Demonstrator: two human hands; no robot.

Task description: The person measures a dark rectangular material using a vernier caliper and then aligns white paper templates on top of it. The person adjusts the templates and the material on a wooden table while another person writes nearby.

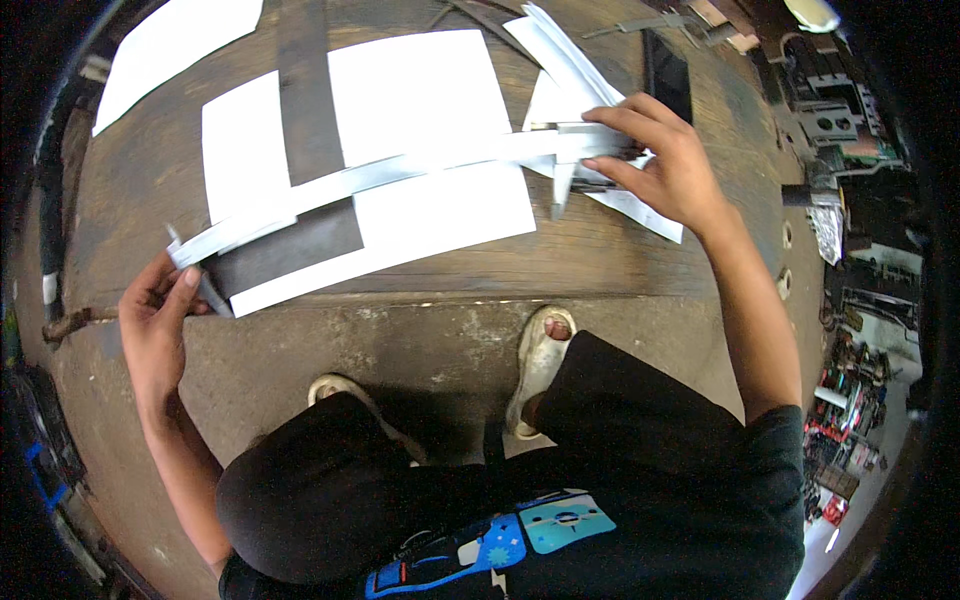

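Here both hands, left hand (160,315) and right hand (660,160), grip the long caliper (400,170) lying left-to-right.

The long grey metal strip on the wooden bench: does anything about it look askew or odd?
The long grey metal strip lies slanted across the white paper sheet, its left end past the bench edge in the left hand. The right hand holds its other end.

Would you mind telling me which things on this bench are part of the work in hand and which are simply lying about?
In hand:
- long metal caliper, laid across the bench
- left hand at its lower end
- right hand at its sliding jaw
- dark metal strip under it
- white sheets beneath

Lying about:
- black phone
- white sheet at far left
- tools at the far edge
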